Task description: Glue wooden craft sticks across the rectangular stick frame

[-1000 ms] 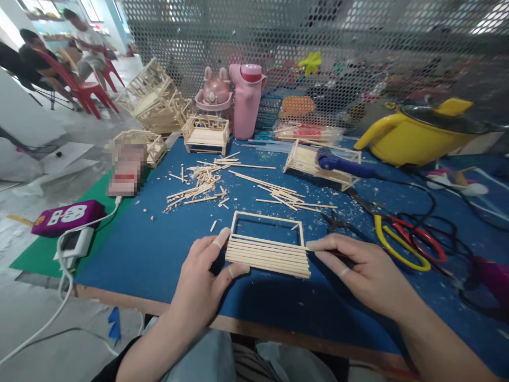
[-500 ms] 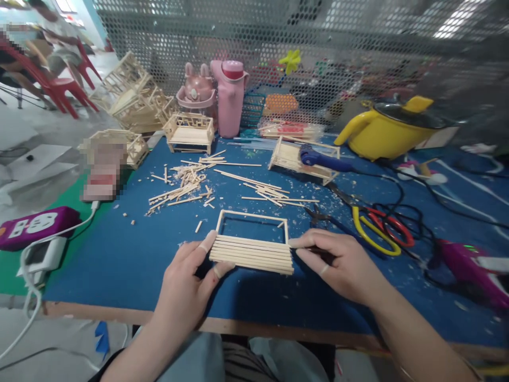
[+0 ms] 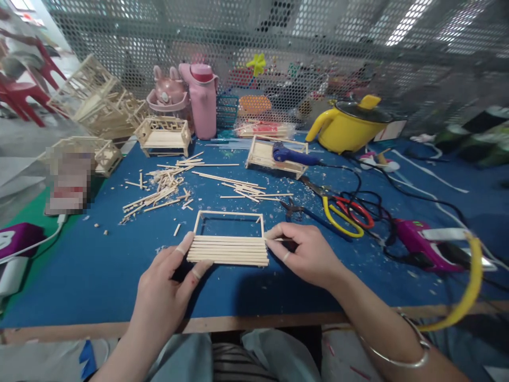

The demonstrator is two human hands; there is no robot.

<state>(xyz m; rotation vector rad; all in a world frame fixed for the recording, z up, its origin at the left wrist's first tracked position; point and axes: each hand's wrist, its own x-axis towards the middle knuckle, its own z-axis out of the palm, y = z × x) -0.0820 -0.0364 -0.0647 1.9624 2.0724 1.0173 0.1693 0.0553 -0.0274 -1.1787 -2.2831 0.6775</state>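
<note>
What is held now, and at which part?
The wooden stick frame: the left hand grips its left end; the right hand is at its right edge.

Open blue counter (image 3: 238, 302) lies in front of the slatted frame (image 3: 228, 250), between the left hand (image 3: 167, 281) and the right hand (image 3: 308, 252). Beyond the frame, a stick heap (image 3: 167, 183) and loose sticks (image 3: 246, 188) obstruct the surface. Past the right hand, pliers (image 3: 296, 210), scissors (image 3: 326, 208) and tangled cables (image 3: 366, 197) stand in the way.
</note>
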